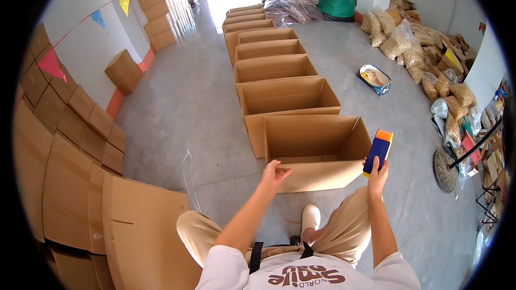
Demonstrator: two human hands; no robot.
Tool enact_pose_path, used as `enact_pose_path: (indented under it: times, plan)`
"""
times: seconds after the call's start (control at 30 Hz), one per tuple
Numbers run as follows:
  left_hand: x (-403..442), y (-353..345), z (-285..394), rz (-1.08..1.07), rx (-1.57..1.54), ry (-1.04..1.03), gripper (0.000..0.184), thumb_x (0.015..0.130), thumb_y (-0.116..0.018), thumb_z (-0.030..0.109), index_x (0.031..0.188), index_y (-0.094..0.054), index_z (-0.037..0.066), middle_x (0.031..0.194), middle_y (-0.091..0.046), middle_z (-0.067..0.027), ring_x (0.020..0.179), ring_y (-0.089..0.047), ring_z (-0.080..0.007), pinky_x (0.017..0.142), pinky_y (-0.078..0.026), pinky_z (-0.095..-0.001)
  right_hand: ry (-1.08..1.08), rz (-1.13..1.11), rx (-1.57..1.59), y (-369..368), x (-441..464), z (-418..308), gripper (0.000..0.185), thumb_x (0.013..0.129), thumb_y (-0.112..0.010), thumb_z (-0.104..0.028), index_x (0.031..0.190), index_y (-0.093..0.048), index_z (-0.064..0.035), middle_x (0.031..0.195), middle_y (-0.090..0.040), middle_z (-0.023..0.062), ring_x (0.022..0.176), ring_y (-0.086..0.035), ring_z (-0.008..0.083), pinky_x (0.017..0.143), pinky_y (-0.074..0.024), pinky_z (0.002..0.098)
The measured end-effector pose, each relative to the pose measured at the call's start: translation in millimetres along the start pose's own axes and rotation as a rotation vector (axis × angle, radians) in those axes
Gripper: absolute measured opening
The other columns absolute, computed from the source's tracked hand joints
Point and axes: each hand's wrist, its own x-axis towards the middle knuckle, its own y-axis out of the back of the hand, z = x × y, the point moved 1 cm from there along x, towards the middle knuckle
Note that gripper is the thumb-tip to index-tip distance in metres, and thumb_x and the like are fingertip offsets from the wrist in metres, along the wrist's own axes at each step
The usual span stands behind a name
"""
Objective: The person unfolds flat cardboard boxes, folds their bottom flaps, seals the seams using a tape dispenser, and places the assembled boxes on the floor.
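An open cardboard box (pixel 317 177) stands on the floor directly in front of me, its inside showing bare brown walls. My left hand (pixel 275 174) is closed on this box's near left top corner, fingers curled over the rim. In my right hand (pixel 378 174), beside the near right corner, is an oblong blue object (pixel 379 150) with an orange end and yellow edges; its exact kind cannot be made out. My right fingers wrap its lower part, and it is held upright.
A row of open cardboard boxes (pixel 290 95) runs away from me. Flattened cardboard (pixel 145 225) and stacked cartons (pixel 80 123) stand at left. A small blue tray (pixel 382 89), filled bags (pixel 398 43) and a round-based stand (pixel 445 171) are at right. A thin strap loop (pixel 189 182) lies on the floor.
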Motion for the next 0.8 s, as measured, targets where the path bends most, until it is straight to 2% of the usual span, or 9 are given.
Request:
enact_pose_path:
  times: [0.07,0.1,0.2,0.4,0.47,0.53,0.67,0.73,0.8]
  plan:
    - [6.3,-9.4,-16.5,-0.202,-0.057,-0.083,0.029,0.082,-0.067,0.019,0.1,-0.051,0.004,0.097,-0.056,-0.0128,0.095,-0.056,-0.0279,0.085,-0.052,-0.0464,-0.039,0.002,-0.062,-4.5,-9.3,1.6,0.035,0.095,-0.05,-0.028,0.104,-0.047,0.0051,0.086,-0.064,0.0148,0.071,-0.064,0.0177,0.066,-0.0507,0.0285]
    - [22.4,-61.1,-53.2,-0.259,-0.129,-0.06,0.029,0.082,-0.067,0.019,0.1,-0.051,0.004,0.097,-0.056,-0.0128,0.095,-0.056,-0.0279,0.085,-0.052,-0.0464,0.036,-0.014,-0.118,13.5,29.6,-14.2,0.035,0.095,-0.05,-0.028,0.104,-0.047,0.0051,0.086,-0.064,0.0148,0.071,-0.064,0.0177,0.066,-0.0507,0.0285]
    - [8.8,-56.0,-39.0,-0.161,-0.18,-0.064,0.025,0.08,-0.07,0.017,0.094,-0.053,0.004,0.09,-0.057,-0.012,0.088,-0.058,-0.0257,0.086,-0.052,-0.0428,0.0,-0.029,-0.065,-11.4,4.5,-4.9,0.035,0.095,-0.049,-0.028,0.104,-0.047,0.005,0.084,-0.064,0.0144,0.069,-0.064,0.0175,0.064,-0.0506,0.028]
    - [-14.5,-26.0,-10.8,-0.168,-0.098,-0.04,0.056,0.081,-0.069,0.017,0.122,-0.038,-0.005,0.123,-0.042,-0.0242,0.11,-0.05,-0.0357,0.097,-0.045,-0.0429,0.021,-0.071,-0.087,-13.1,7.5,-5.3,0.037,0.095,-0.05,-0.03,0.103,-0.047,0.0058,0.081,-0.065,0.0146,0.066,-0.066,0.0202,0.061,-0.0512,0.029]
    - [-37.0,-6.0,11.1,-0.161,0.118,0.021,0.072,0.083,-0.067,0.021,0.134,-0.026,-0.007,0.138,-0.027,-0.03,0.12,-0.042,-0.0402,0.099,-0.042,-0.0453,-0.022,-0.106,-0.09,-17.6,7.3,-6.3,0.039,0.095,-0.049,-0.033,0.103,-0.047,0.005,0.084,-0.064,0.0141,0.068,-0.065,0.0192,0.062,-0.0511,0.0279]
    - [-58.5,21.0,31.7,-0.108,0.22,-0.06,0.075,0.086,-0.063,0.023,0.138,-0.019,-0.008,0.144,-0.014,-0.0315,0.127,-0.034,-0.0429,0.099,-0.042,-0.0471,-0.052,-0.125,-0.071,-22.3,4.0,-6.5,0.04,0.095,-0.049,-0.034,0.104,-0.047,0.005,0.085,-0.064,0.0142,0.068,-0.065,0.0195,0.062,-0.0511,0.0278]
    - [-90.2,113.9,87.6,-0.004,0.16,-0.382,0.056,0.089,-0.056,0.017,0.131,-0.026,-0.004,0.127,-0.042,-0.0253,0.109,-0.053,-0.0385,0.095,-0.045,-0.0483,-0.169,-0.164,0.154,-27.5,13.4,-12.7,0.043,0.095,-0.049,-0.035,0.111,-0.045,0.0054,0.091,-0.064,0.0151,0.081,-0.065,0.021,0.073,-0.0515,0.0316]
    - [-176.5,122.8,127.1,0.112,0.307,-0.525,0.071,0.091,-0.053,0.017,0.14,-0.006,0.0,0.133,-0.038,-0.0268,0.111,-0.052,-0.0374,0.097,-0.043,-0.0492,-0.252,-0.052,0.42,-22.0,24.3,-10.4,0.043,0.095,-0.049,-0.031,0.116,-0.044,0.0065,0.098,-0.063,0.0163,0.09,-0.064,0.0233,0.078,-0.0518,0.0334]
    - [-209.5,188.6,162.6,0.119,0.33,-0.857,0.078,0.09,-0.054,0.018,0.144,0.001,0.006,0.138,-0.033,-0.0262,0.114,-0.051,-0.0336,0.102,-0.038,-0.0465,-0.351,0.1,0.64,-7.5,40.1,0.3,0.041,0.096,-0.048,-0.027,0.118,-0.043,0.0075,0.107,-0.06,0.0163,0.098,-0.061,0.0265,0.083,-0.0521,0.0371]
